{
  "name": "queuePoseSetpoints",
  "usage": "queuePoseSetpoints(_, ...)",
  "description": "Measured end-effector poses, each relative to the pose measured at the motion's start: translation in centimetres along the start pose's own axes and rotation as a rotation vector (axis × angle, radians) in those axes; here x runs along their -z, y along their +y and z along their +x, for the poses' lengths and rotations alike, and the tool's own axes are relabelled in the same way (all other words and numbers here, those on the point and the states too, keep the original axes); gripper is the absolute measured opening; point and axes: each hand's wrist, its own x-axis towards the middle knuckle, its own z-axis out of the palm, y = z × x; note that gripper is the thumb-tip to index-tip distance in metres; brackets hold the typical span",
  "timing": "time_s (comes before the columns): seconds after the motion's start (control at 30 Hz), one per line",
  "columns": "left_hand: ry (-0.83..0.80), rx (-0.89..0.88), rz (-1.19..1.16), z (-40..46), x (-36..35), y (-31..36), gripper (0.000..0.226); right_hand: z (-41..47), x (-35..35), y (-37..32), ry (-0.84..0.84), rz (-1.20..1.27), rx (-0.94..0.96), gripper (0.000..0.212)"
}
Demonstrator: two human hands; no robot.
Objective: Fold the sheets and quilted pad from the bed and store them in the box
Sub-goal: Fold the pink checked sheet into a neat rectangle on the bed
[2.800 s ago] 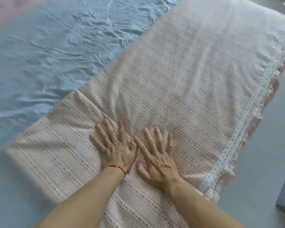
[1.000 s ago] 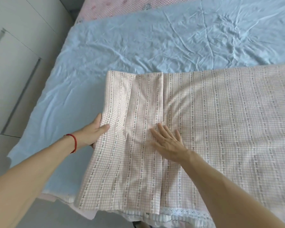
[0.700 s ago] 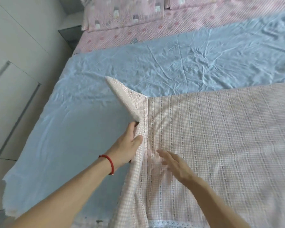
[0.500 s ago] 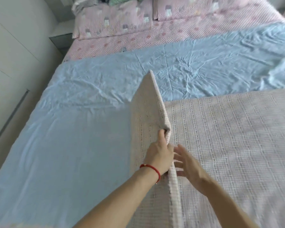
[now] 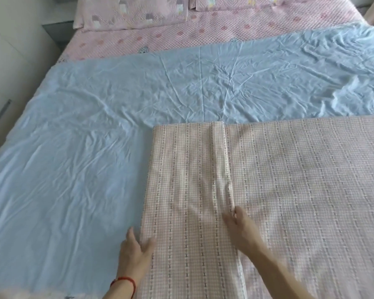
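A pink checked sheet (image 5: 289,180) lies folded across the near half of the bed, on top of a wrinkled light blue sheet (image 5: 95,147). Its left end is turned over to the right as a flat flap (image 5: 186,169). My left hand (image 5: 134,251), with a red wrist string, lies flat against the new left fold, thumb on the checked cloth and fingers on the blue sheet. My right hand (image 5: 240,225) rests with straight fingers on the flap's free edge, slightly blurred. A pink quilted pad (image 5: 203,33) covers the mattress beyond the blue sheet. No box is in view.
Two pink pillows (image 5: 130,11) lie at the head of the bed. A white wardrobe (image 5: 7,72) stands close along the bed's left side, with a grey nightstand (image 5: 56,33) beyond it.
My left hand lifted the checked sheet's left end and turned it over to the right, where it now lies flat. That hand has gone back to the new fold, and the right hand has reached the flap's edge.
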Motion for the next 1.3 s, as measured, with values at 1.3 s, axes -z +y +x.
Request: queuePoseSetpoints(1.3, 0.397, -0.767, 0.523, 28.2, -2.0, 19.7, 0.074, 24.9, -1.9, -6.1, 0.464, -0.707, 0.359, 0.08)
